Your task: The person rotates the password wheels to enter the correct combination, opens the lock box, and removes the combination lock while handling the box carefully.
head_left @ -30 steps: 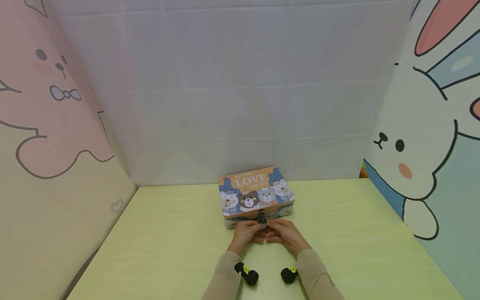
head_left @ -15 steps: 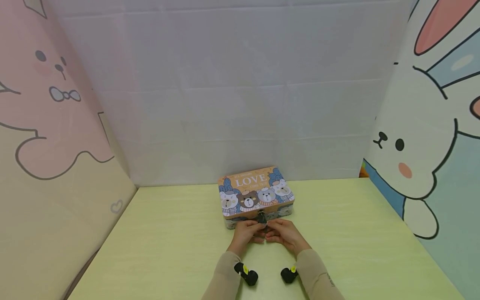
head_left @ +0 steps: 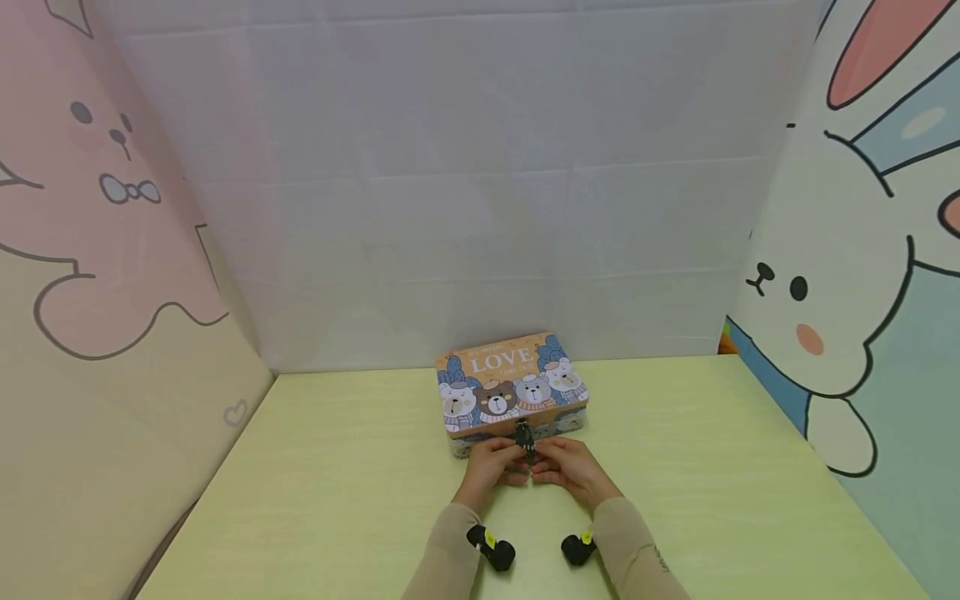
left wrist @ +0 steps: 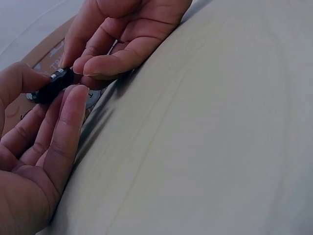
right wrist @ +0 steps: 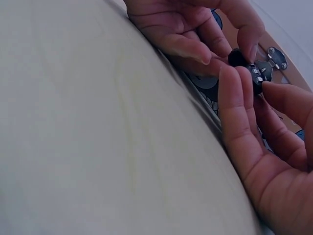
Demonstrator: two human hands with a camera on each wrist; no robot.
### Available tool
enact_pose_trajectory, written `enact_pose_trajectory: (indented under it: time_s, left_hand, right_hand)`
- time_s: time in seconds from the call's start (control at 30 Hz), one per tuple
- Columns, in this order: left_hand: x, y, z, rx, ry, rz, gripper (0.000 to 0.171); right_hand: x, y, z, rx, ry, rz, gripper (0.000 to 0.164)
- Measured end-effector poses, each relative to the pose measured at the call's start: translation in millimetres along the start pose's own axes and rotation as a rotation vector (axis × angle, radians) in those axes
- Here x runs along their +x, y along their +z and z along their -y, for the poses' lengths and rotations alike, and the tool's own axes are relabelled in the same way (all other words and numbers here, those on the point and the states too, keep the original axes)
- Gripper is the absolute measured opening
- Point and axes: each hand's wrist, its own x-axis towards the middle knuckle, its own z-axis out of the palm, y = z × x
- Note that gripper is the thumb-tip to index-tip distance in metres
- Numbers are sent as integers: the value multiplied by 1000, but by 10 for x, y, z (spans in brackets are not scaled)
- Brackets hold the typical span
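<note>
The black padlock (right wrist: 257, 84) is held at the metal clasp (right wrist: 278, 58) on the front of the tin box (head_left: 513, 383); whether it is hooked through cannot be told. Seen from the head, it is placed near 2 o'clock from the left hand (head_left: 491, 468) and 10 o'clock from the right hand (head_left: 568, 468), neither nearer. In the right wrist view its length is turned roughly 11-to-5. In each grip it is pinched by thumb and fingers.

Creased white backdrop (head_left: 480, 167) rises behind pale green surface (head_left: 330, 500). Left panel (head_left: 112, 442) shows pink cartoon animal (head_left: 135, 242); right panel (head_left: 922, 383), white rabbit (head_left: 847, 258).
</note>
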Motion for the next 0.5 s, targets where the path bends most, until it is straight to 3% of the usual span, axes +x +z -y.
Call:
enact_pose_trajectory:
  time_s: [0.5]
  left_hand:
    - [-34,40,-45,6,-22,-40,17]
  right_hand:
    - [2,-2,23,38,25,4,20]
